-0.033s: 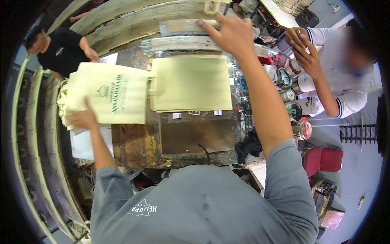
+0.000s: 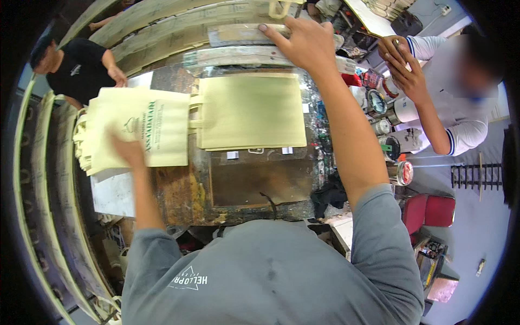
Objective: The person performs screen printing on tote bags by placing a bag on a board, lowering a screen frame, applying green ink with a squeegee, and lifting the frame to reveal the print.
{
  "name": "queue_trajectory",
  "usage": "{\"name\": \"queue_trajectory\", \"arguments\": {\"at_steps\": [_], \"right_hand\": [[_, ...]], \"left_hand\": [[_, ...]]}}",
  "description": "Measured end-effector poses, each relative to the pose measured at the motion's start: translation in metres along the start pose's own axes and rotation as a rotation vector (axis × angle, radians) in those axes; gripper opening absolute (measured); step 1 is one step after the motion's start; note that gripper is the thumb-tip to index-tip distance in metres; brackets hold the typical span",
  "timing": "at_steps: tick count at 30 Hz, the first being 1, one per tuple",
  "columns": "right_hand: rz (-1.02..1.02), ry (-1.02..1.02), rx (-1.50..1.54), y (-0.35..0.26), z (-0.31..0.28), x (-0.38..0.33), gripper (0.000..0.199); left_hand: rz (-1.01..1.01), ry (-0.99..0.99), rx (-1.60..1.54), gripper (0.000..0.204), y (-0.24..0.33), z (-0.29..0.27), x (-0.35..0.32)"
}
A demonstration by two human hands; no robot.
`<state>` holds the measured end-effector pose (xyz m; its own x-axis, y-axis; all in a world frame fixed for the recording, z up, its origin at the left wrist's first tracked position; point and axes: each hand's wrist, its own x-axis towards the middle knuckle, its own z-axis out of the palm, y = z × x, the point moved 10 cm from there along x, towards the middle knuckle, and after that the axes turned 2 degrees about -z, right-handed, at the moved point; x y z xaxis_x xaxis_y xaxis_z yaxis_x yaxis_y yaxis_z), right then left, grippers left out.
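My left hand [image 2: 129, 150], smeared by motion, is over the top of a pile of cream tote bags [image 2: 170, 151] with green print; whether it touches the bag cannot be told. White handles bunch at the pile's left edge. Just right of it, a plain cream tote bag [image 2: 252, 111] lies flat on a dark board, its handles pointing left toward the printed pile. At the far side, my right hand [image 2: 307, 43] is closed on a long pale frame bar [image 2: 244, 33], thumb along its edge. A second, paint-marked bar [image 2: 233, 57] lies just nearer.
The worktable [image 2: 179, 189] is paint-stained. Cans and jars [image 2: 401, 173] crowd its right side, beside a person in white [image 2: 460, 119]. Another person in black [image 2: 81, 70] stands far left. Racks of pale bags [image 2: 49, 195] run along the left and far sides. A red chair [image 2: 436, 211] stands at right.
My left hand has moved right across the printed bag, away from the pile's left edge. My right hand keeps its hold on the bar.
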<state>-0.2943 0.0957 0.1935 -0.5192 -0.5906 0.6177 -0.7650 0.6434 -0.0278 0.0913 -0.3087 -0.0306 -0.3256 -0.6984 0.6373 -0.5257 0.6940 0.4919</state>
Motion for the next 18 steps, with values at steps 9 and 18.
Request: {"name": "queue_trajectory", "arguments": {"at_steps": [9,18], "right_hand": [[0.027,-0.057,0.099,0.028,0.013,0.016,0.074],[0.072,-0.152,0.104,0.017,0.018,0.024,0.079]], "left_hand": [[0.687,-0.996,-0.112,0.11,0.314,0.191,-0.335],[0.719,-0.975,-0.145,0.099,0.319,0.185,-0.346]]}}
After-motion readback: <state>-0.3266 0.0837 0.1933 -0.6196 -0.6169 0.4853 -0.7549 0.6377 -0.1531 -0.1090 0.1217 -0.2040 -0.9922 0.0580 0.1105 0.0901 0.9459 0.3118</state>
